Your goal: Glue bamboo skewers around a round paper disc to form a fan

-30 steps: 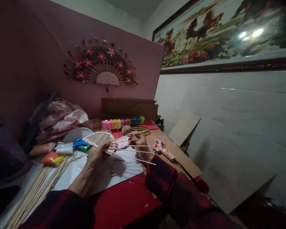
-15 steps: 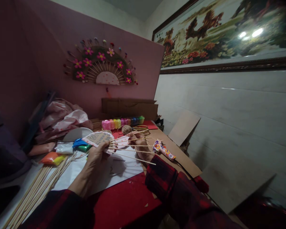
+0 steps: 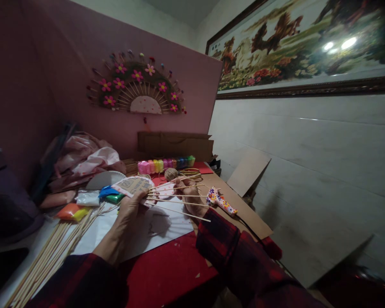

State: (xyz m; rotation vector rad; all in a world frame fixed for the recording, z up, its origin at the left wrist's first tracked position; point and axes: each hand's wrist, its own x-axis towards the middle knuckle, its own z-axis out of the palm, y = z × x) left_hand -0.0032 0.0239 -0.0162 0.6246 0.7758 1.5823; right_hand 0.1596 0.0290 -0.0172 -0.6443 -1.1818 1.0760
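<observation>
My left hand (image 3: 130,209) grips a half-round cardboard piece (image 3: 132,185) from which several thin wooden sticks (image 3: 176,201) fan out to the right. My right hand (image 3: 190,197) reaches in under those sticks, fingers curled round one of the upper ones. Both hands hover over a white paper sheet (image 3: 162,229) that lies on a red table cover (image 3: 167,273). A spotted glue gun (image 3: 220,201) rests just right of my right hand on a cardboard sheet (image 3: 244,214).
A bundle of long wooden sticks (image 3: 51,256) lies at the left. Coloured clay packets (image 3: 83,205), a white plate (image 3: 104,179) and pink bags (image 3: 83,160) crowd the back left. A row of coloured clay tubs (image 3: 165,164) and a twine ball (image 3: 170,174) stand behind. A finished flowered fan (image 3: 136,87) hangs on the pink board.
</observation>
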